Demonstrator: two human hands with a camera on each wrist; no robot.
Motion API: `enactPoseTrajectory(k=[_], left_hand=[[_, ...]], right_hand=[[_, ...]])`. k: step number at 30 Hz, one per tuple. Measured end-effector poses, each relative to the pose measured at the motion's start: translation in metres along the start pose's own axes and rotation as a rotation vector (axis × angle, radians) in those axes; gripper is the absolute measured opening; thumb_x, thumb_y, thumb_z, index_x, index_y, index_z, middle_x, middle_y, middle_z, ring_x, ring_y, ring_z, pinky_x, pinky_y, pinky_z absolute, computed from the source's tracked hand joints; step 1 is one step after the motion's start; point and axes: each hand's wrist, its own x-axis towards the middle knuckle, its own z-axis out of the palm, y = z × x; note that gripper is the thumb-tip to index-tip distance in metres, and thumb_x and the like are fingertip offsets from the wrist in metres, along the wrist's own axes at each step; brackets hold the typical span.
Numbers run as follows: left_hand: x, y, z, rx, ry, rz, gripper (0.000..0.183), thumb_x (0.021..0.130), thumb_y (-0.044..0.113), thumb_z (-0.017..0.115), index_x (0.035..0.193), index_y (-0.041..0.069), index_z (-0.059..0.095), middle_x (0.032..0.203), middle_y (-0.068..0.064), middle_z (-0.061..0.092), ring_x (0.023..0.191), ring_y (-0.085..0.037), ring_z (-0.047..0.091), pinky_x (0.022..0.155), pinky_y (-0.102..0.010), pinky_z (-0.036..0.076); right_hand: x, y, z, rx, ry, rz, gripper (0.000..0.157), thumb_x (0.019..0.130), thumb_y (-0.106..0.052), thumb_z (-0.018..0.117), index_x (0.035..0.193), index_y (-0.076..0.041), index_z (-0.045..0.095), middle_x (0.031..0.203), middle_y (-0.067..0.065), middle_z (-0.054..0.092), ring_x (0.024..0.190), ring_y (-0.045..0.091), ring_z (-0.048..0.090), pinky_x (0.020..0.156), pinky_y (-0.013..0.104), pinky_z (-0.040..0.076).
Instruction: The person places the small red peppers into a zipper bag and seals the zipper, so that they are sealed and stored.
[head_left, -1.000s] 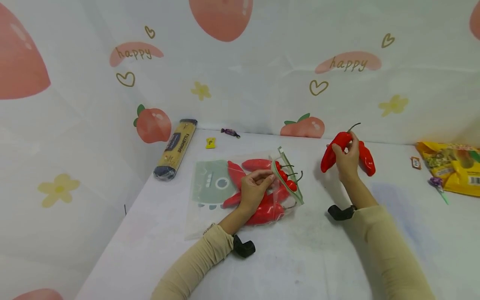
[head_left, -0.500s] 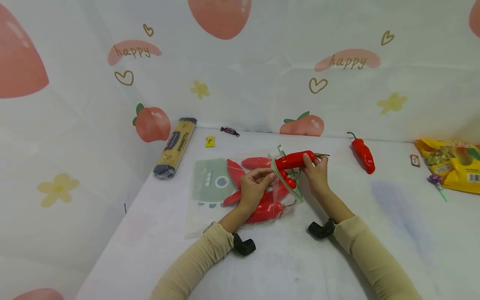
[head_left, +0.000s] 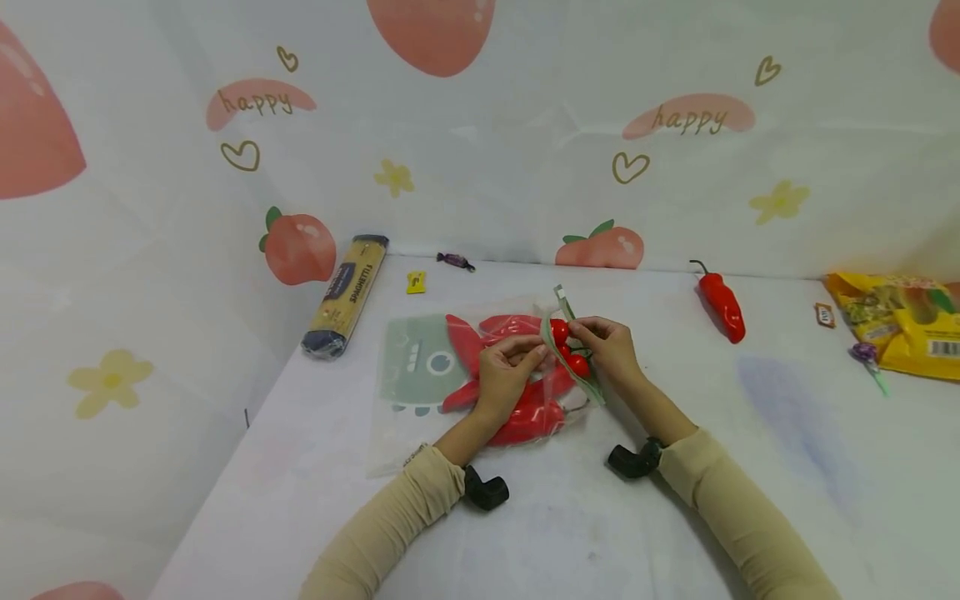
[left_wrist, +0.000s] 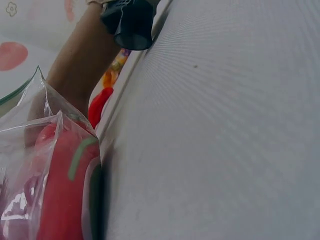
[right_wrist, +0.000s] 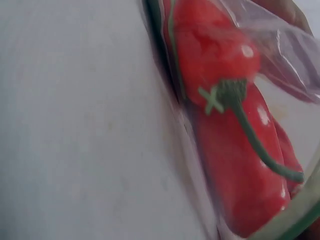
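Note:
A clear zip bag [head_left: 397,421] with a green monster print lies on the table, holding several red chili peppers [head_left: 528,422]. My left hand [head_left: 504,379] pinches the near side of its open mouth. At that mouth, my right hand [head_left: 613,350] pinches the stem end of another red chili pepper [head_left: 558,332], whose body is inside the bag. Two more stem ends sit just below it in the opening. The right wrist view shows a pepper [right_wrist: 215,55] with a curved green stem through the plastic. In the left wrist view, the bag [left_wrist: 25,130] partly covers the right forearm.
One loose red chili pepper [head_left: 722,308] lies at the back right. Beyond it are a small wrapped candy [head_left: 825,315], a lollipop [head_left: 865,353] and a yellow snack bag [head_left: 918,325]. A spaghetti pack [head_left: 347,296], yellow candy [head_left: 416,282] and purple candy [head_left: 455,262] lie back left.
My right hand has carried a chili pepper leftward from the back right and slid it into the bag's mouth. The left hand has stayed on the bag's edge.

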Motion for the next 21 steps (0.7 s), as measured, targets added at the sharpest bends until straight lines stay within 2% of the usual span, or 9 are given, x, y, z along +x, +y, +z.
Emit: enactPoseTrajectory(k=[3, 5, 7, 10, 13, 16, 19, 21], left_hand=[[0.001, 0.001, -0.001, 0.01, -0.004, -0.003, 0.021, 0.085, -0.002, 0.06, 0.102, -0.014, 0.061, 0.096, -0.035, 0.063, 0.073, -0.011, 0.068, 0.069, -0.025, 0.058], [0.0, 0.001, -0.001, 0.006, -0.001, -0.008, 0.021, 0.085, -0.002, 0.06, 0.102, -0.014, 0.061, 0.096, -0.035, 0.063, 0.071, -0.005, 0.066, 0.069, -0.025, 0.058], [0.0, 0.001, -0.001, 0.001, 0.004, -0.007, 0.021, 0.085, -0.001, 0.06, 0.102, -0.014, 0.061, 0.095, -0.035, 0.063, 0.07, -0.003, 0.066, 0.068, -0.025, 0.058], [-0.001, 0.001, 0.0, -0.005, 0.008, 0.001, 0.022, 0.085, 0.001, 0.062, 0.102, -0.013, 0.061, 0.095, -0.035, 0.063, 0.071, -0.003, 0.066, 0.068, -0.025, 0.058], [-0.001, 0.001, -0.001, -0.004, 0.007, 0.019, 0.022, 0.085, 0.002, 0.062, 0.101, -0.013, 0.062, 0.094, -0.035, 0.063, 0.071, -0.003, 0.066, 0.069, -0.024, 0.058], [-0.001, 0.001, -0.001, -0.002, 0.008, 0.023, 0.022, 0.085, 0.002, 0.062, 0.101, -0.013, 0.062, 0.094, -0.034, 0.064, 0.071, -0.004, 0.066, 0.069, -0.026, 0.058], [-0.001, 0.0, -0.001, 0.001, 0.008, 0.024, 0.022, 0.084, 0.002, 0.062, 0.102, -0.013, 0.062, 0.094, -0.033, 0.064, 0.071, -0.006, 0.066, 0.07, -0.028, 0.058], [-0.001, 0.0, -0.002, 0.002, 0.01, 0.025, 0.022, 0.084, 0.002, 0.062, 0.102, -0.012, 0.062, 0.095, -0.033, 0.064, 0.072, -0.006, 0.067, 0.07, -0.028, 0.058]], right_hand=[[0.001, 0.002, 0.001, -0.069, -0.051, -0.048, 0.042, 0.088, -0.03, 0.061, 0.11, 0.006, 0.062, 0.081, -0.021, 0.065, 0.081, -0.003, 0.061, 0.074, 0.009, 0.051], [0.002, 0.004, -0.004, -0.066, -0.039, -0.085, 0.042, 0.088, -0.03, 0.061, 0.112, 0.005, 0.061, 0.085, -0.02, 0.065, 0.084, -0.004, 0.061, 0.077, 0.008, 0.05], [0.005, 0.005, -0.014, -0.063, 0.005, -0.123, 0.042, 0.088, -0.029, 0.06, 0.113, 0.005, 0.061, 0.09, -0.019, 0.066, 0.086, -0.006, 0.06, 0.079, 0.006, 0.048], [0.012, 0.005, -0.037, -0.059, 0.127, -0.161, 0.041, 0.088, -0.026, 0.061, 0.116, 0.004, 0.06, 0.093, -0.02, 0.065, 0.088, -0.008, 0.058, 0.079, 0.005, 0.047], [0.023, 0.0, -0.069, -0.038, 0.276, -0.128, 0.04, 0.088, -0.022, 0.062, 0.12, 0.001, 0.058, 0.093, -0.022, 0.064, 0.087, -0.01, 0.057, 0.077, 0.002, 0.046], [0.035, -0.007, -0.104, 0.049, 0.426, -0.074, 0.04, 0.087, -0.016, 0.062, 0.123, 0.001, 0.055, 0.1, -0.014, 0.064, 0.09, -0.006, 0.057, 0.079, 0.003, 0.046], [0.045, -0.012, -0.134, -0.047, 0.52, -0.027, 0.043, 0.09, -0.017, 0.056, 0.13, 0.0, 0.049, 0.123, 0.0, 0.06, 0.109, 0.002, 0.055, 0.096, 0.009, 0.041], [0.048, -0.013, -0.151, -0.209, 0.497, 0.027, 0.049, 0.093, -0.023, 0.049, 0.137, -0.002, 0.04, 0.139, 0.009, 0.047, 0.126, 0.011, 0.045, 0.109, 0.021, 0.033]])
